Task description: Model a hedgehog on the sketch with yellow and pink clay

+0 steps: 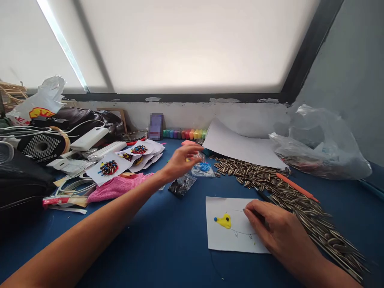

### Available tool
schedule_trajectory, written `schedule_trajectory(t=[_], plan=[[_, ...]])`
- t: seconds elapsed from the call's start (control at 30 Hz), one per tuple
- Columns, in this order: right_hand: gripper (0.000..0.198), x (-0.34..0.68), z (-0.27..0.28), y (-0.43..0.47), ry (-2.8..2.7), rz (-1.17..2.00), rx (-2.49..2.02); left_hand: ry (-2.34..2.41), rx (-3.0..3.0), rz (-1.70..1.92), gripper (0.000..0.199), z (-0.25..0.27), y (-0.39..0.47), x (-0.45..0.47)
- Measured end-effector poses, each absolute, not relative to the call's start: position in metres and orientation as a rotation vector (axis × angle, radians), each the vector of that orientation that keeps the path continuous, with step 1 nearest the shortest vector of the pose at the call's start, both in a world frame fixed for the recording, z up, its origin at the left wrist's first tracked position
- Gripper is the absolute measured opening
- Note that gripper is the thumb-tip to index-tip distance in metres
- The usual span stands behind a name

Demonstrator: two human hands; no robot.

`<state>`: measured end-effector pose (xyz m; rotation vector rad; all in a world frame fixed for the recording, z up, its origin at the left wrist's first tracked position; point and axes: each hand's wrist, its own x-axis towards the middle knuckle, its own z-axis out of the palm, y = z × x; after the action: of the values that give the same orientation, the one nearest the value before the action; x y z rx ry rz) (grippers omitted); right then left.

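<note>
A white card (216, 240) lies on the blue table, with a pencil outline of an animal. Its snout is flattened yellow clay (223, 223) with a blue ball at the tip and a dark dot for an eye. My right hand (274, 226) rests over the card's right part, thumb and index fingertip pressed together; anything between them is hidden. Further off, my left hand (183, 160) is stretched forward above the table, fingers extended and thumb apart. Just beyond it is an orange-pink object (188, 143). Small bags with blue clay (205, 167) and black clay (181, 185) lie close by.
Striped sunflower seeds (288, 196) spread along the right, with an orange pen-like stick (297, 187) on them. Behind are white paper (237, 140), a plastic bag (324, 148) and coloured clay blocks (186, 134). Decorated cards (109, 169), a pink cloth (118, 187) and cables crowd the left.
</note>
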<state>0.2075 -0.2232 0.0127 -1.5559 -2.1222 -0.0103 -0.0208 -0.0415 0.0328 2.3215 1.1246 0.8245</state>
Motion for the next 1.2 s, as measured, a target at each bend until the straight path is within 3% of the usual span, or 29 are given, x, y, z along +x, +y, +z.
schedule_trajectory(t=[0.23, 0.43, 0.6, 0.83, 0.93, 1.1, 1.2], plan=[[0.027, 0.208, 0.011, -0.224, -2.106, 0.023, -1.556, 1.354, 2.335, 0.713, 0.03, 0.034, -0.022, -0.049], [0.028, 0.207, 0.012, -0.224, -2.101, 0.067, -1.565, 1.291, 2.253, 0.862, 0.049, 0.031, -0.025, -0.038], [0.03, 0.206, 0.014, -0.223, -2.069, 0.125, -1.592, 1.079, 2.094, 0.899, 0.025, 0.052, -0.037, -0.029], [0.036, 0.203, 0.032, -0.228, -1.931, 0.256, -1.64, 0.514, 1.881, 0.658, 0.015, 0.07, -0.079, 0.014], [0.037, 0.203, 0.04, -0.229, -1.735, 0.491, -1.593, 0.459, 1.96, 0.568, 0.012, 0.074, -0.093, 0.029], [0.033, 0.204, 0.041, -0.227, -1.547, 0.663, -1.497, 0.354, 2.075, 0.503, 0.025, 0.075, -0.106, 0.037], [0.032, 0.203, 0.041, -0.226, -1.475, 0.662, -1.488, 0.367, 2.04, 0.462, 0.043, 0.074, -0.103, 0.032]])
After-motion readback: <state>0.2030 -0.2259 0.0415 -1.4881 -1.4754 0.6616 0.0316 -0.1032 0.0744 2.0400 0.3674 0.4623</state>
